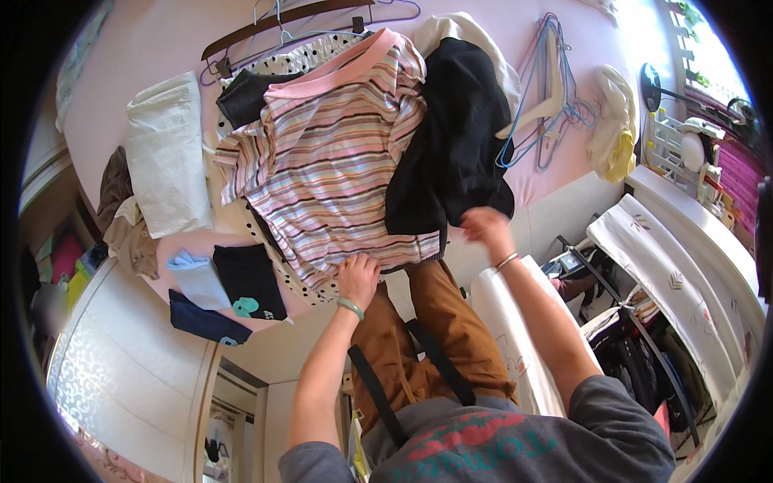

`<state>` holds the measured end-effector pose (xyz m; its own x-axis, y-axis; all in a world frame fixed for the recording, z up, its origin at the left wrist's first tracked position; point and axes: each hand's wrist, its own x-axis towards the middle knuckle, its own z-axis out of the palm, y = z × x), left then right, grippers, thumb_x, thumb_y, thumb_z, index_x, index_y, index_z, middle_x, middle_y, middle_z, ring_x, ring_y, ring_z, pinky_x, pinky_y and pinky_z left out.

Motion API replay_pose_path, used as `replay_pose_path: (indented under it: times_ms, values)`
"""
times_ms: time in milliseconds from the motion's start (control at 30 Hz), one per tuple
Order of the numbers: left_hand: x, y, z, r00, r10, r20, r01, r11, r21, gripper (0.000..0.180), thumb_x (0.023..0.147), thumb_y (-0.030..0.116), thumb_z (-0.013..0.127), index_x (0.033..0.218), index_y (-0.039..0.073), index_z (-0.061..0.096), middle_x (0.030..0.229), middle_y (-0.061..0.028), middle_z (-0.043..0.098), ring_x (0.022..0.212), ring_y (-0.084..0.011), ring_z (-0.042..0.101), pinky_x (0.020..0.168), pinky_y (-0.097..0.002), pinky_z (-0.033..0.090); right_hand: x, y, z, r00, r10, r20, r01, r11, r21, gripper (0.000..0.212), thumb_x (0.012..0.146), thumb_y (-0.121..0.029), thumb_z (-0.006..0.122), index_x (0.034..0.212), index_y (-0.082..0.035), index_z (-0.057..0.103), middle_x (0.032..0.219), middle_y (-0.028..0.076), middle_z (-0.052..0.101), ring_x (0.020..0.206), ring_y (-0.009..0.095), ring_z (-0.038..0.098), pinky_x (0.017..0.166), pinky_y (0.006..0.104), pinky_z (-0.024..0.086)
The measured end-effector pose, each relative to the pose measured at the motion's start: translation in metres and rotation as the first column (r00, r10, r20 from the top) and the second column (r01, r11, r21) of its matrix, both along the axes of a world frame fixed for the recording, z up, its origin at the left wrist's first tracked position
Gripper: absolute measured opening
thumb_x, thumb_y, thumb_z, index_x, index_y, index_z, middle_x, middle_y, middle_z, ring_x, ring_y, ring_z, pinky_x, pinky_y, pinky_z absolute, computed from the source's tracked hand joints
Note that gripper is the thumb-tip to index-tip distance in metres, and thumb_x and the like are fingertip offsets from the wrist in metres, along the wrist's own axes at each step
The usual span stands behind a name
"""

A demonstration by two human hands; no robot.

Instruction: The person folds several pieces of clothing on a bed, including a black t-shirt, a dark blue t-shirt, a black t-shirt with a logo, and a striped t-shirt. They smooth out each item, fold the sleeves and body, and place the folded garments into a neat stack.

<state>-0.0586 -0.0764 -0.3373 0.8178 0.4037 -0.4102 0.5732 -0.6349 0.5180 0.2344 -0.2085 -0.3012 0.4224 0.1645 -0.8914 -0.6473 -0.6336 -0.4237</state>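
A pink, white and brown striped T-shirt (330, 169) with a pink collar lies spread on the bed in front of me. At its lower hem my left hand (359, 280) is closed on the fabric. My right hand (487, 228) is smeared by motion at the lower end of black trousers (459, 121), right of the T-shirt; its fingers are unclear. Beneath the T-shirt show a polka-dot garment (310, 58) and a dark waistband. A brown clip hanger (282, 29) lies above them.
On the pink bed (547, 189) lie folded white trousers (169, 153), a light blue garment (198, 278), a black garment (245, 278), and a navy one (205, 319). Several hangers (550, 101) sit at right, near a cream-yellow garment (613, 125). A covered clothes rack (644, 258) stands right.
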Motion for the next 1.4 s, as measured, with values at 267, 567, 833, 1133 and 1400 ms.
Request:
replay_pose_path:
  times_ms: [267,567,833,1133,1400]
  values:
    - [-0.014,0.014,0.014,0.985,0.172,0.01,-0.166,0.962,-0.215,0.02,0.086,0.019,0.069,0.096,0.008,0.056,0.096,-0.0056,0.063,0.09,-0.0273,0.059,0.075,-0.042,0.045,-0.156,0.001,-0.028,0.848,-0.252,-0.467,0.154,0.959,-0.237,0.028,0.095,-0.027,0.063,0.109,-0.002,0.06,0.093,0.009,0.071,0.076,0.018,0.069,0.065,0.0327,0.056]
    - [0.008,0.01,0.024,1.0,-0.012,0.001,0.012,1.0,-0.013,0.03,0.081,0.028,0.073,0.103,0.014,0.06,0.093,-0.0037,0.062,0.089,-0.0269,0.061,0.075,-0.0398,0.047,-0.166,0.01,-0.02,0.78,-0.421,-0.464,0.478,0.878,0.006,0.02,0.095,-0.026,0.065,0.106,-0.009,0.063,0.087,0.003,0.068,0.068,0.012,0.064,0.06,0.0265,0.052]
    - [0.006,0.034,0.054,0.885,0.441,0.15,-0.361,0.853,-0.378,0.011,0.095,0.017,0.059,0.097,0.007,0.055,0.081,-0.0135,0.065,0.075,-0.0354,0.063,0.061,-0.0454,0.047,-0.191,0.01,0.012,0.941,0.158,-0.301,-0.118,0.982,0.148,0.034,0.098,-0.032,0.055,0.079,-0.005,0.062,0.069,0.002,0.062,0.056,0.008,0.055,0.051,0.0228,0.043]
    - [0.03,0.01,0.265,0.905,0.378,0.196,-0.18,0.758,-0.627,0.012,0.096,0.011,0.057,0.105,0.008,0.05,0.069,-0.0101,0.06,0.056,-0.0227,0.061,0.052,-0.0365,0.046,-0.199,0.068,0.08,0.952,-0.303,-0.034,0.254,0.728,0.637,0.037,0.095,-0.035,0.059,0.082,-0.001,0.062,0.072,-0.002,0.059,0.062,0.011,0.054,0.054,0.0285,0.043]
    - [0.01,0.017,0.388,0.934,0.322,0.152,0.063,0.27,-0.961,0.025,0.094,0.011,0.065,0.113,0.003,0.052,0.112,-0.0074,0.061,0.091,-0.0101,0.057,0.083,-0.0243,0.048,-0.146,0.077,0.168,0.919,-0.29,-0.269,0.39,0.552,0.737,0.034,0.096,-0.033,0.058,0.087,0.0,0.062,0.077,0.0,0.06,0.068,0.012,0.055,0.059,0.028,0.045]
